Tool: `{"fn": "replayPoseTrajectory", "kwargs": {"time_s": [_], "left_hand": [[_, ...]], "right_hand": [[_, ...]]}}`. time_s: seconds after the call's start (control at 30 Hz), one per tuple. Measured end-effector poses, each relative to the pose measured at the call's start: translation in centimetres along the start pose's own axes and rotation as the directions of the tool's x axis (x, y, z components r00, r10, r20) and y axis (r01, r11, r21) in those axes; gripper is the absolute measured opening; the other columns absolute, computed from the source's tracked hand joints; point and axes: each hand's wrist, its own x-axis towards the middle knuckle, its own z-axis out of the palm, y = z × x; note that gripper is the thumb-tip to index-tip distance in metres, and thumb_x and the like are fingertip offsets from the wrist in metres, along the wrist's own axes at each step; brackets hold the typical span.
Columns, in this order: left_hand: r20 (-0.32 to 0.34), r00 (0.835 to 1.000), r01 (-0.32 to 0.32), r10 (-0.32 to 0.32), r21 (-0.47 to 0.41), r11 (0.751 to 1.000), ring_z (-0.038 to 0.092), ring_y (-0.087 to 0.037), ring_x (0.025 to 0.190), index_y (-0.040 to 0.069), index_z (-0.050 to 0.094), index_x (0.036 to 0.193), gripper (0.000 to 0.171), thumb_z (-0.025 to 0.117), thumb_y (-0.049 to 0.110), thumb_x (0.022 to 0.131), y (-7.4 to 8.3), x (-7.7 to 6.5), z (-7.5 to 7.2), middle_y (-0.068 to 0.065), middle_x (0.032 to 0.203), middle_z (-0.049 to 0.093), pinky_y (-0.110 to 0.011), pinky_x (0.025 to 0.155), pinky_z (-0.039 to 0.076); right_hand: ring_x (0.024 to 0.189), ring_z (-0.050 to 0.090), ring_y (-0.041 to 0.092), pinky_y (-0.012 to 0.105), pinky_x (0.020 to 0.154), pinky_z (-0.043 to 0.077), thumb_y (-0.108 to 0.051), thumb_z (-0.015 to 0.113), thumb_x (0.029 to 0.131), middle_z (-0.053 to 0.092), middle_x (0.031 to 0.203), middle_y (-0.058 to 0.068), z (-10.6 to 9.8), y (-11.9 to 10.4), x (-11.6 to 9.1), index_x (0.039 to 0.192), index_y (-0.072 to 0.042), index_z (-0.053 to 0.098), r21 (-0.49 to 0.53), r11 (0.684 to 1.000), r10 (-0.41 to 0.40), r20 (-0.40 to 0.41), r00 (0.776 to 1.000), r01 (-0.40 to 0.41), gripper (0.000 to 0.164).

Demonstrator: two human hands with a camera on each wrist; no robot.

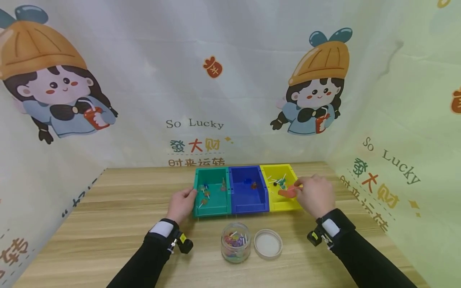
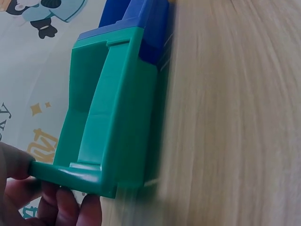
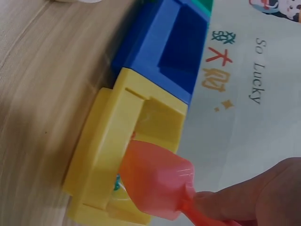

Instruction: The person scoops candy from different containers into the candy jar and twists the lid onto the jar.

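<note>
My left hand [image 1: 181, 205] grips the outer side wall of the green bin [image 1: 219, 206], thumb above and fingers below in the left wrist view. That bin joins a blue bin [image 1: 249, 206] and a yellow bin [image 1: 284, 206] in one row. With my right hand [image 1: 317, 196] I hold a small red toy shovel [image 3: 157, 176] by its handle, its blade over the yellow bin. Tiny lollipop-like pieces on white sticks [image 1: 282, 182] lie in the yellow bin. Several more pieces [image 1: 206, 193] are scattered in the green bin, and a few [image 1: 254, 185] in the blue one.
A clear jar [image 1: 235, 255] with more colourful pieces inside stands in front of the bins. Its round lid [image 1: 268, 244] lies just to the right. Behind the wooden table [image 1: 137, 188] hangs a printed cloth [image 1: 144, 80], which also runs along both sides.
</note>
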Motion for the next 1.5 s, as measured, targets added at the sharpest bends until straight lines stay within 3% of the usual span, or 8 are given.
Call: {"fn": "replayPoseTrajectory", "kwargs": {"time_s": [0.23,0.43,0.5,0.67,1.03,1.3,1.5], "left_hand": [[0.017,1.000,0.011,-0.011,0.000,1.000,0.052,-0.046,0.152,-0.002,0.061,0.152,0.048,0.051,0.027,0.115,-0.1,-0.1,-0.1,-0.026,0.155,0.060,-0.061,0.128,0.042],[0.033,0.999,0.014,-0.014,-0.023,1.000,0.053,-0.045,0.152,0.000,0.062,0.152,0.047,0.051,0.027,0.115,-0.1,-0.2,-0.3,-0.025,0.156,0.061,-0.062,0.127,0.043],[0.036,0.999,0.016,-0.015,-0.028,0.999,0.053,-0.044,0.152,0.001,0.062,0.152,0.047,0.050,0.027,0.115,-0.2,-0.3,-0.4,-0.025,0.156,0.060,-0.062,0.127,0.043],[0.032,1.000,0.000,0.000,-0.024,1.000,0.053,-0.045,0.151,-0.001,0.063,0.151,0.046,0.051,0.025,0.115,0.0,-0.4,-0.4,-0.025,0.155,0.061,-0.062,0.127,0.043],[0.065,0.998,0.020,-0.017,-0.044,0.999,0.055,-0.043,0.149,-0.002,0.061,0.152,0.047,0.051,0.024,0.115,0.3,-0.4,-0.7,-0.026,0.154,0.062,-0.061,0.126,0.044],[0.101,0.994,0.058,-0.052,-0.059,0.997,0.060,-0.038,0.141,0.001,0.056,0.157,0.050,0.050,0.028,0.116,0.2,-0.2,-0.7,-0.025,0.157,0.060,-0.056,0.117,0.053],[0.101,0.993,0.066,-0.059,-0.069,0.995,0.064,-0.033,0.132,0.002,0.058,0.157,0.049,0.051,0.029,0.116,0.0,0.1,-0.7,-0.023,0.155,0.063,-0.049,0.109,0.059]], "right_hand": [[0.083,0.062,0.033,0.046,0.079,0.051,-0.038,0.083,0.097,0.080,0.094,0.017,1.1,-0.5,0.5,0.100,-0.001,0.085,-0.022,1.000,0.019,0.096,0.995,-0.017,0.036],[0.069,0.061,0.028,0.034,0.058,0.045,-0.047,0.079,0.099,0.069,0.074,0.011,1.6,-0.9,1.0,0.083,-0.002,0.082,-0.068,0.996,0.061,0.163,0.985,-0.051,0.048],[0.067,0.060,0.028,0.032,0.055,0.043,-0.044,0.077,0.101,0.065,0.072,0.011,1.8,-1.3,1.4,0.081,-0.001,0.081,-0.076,0.994,0.089,0.203,0.975,-0.075,0.047],[0.071,0.061,0.030,0.036,0.062,0.049,-0.021,0.072,0.101,0.067,0.078,0.014,2.9,-1.9,2.2,0.092,0.003,0.078,-0.087,0.991,0.122,0.261,0.958,-0.102,0.026],[0.077,0.069,0.032,0.047,0.067,0.063,-0.016,0.067,0.101,0.077,0.093,0.021,5.1,-2.6,4.6,0.101,0.004,0.079,-0.057,0.986,0.168,0.298,0.940,-0.159,0.023],[0.075,0.065,0.029,0.043,0.066,0.059,-0.015,0.067,0.101,0.072,0.088,0.016,6.1,-2.9,6.0,0.097,0.004,0.075,-0.055,0.974,0.226,0.356,0.907,-0.222,0.021],[0.075,0.062,0.028,0.037,0.066,0.055,-0.018,0.069,0.100,0.067,0.086,0.014,6.2,-3.4,7.0,0.099,0.004,0.074,-0.114,0.966,0.257,0.416,0.872,-0.230,0.023]]}}
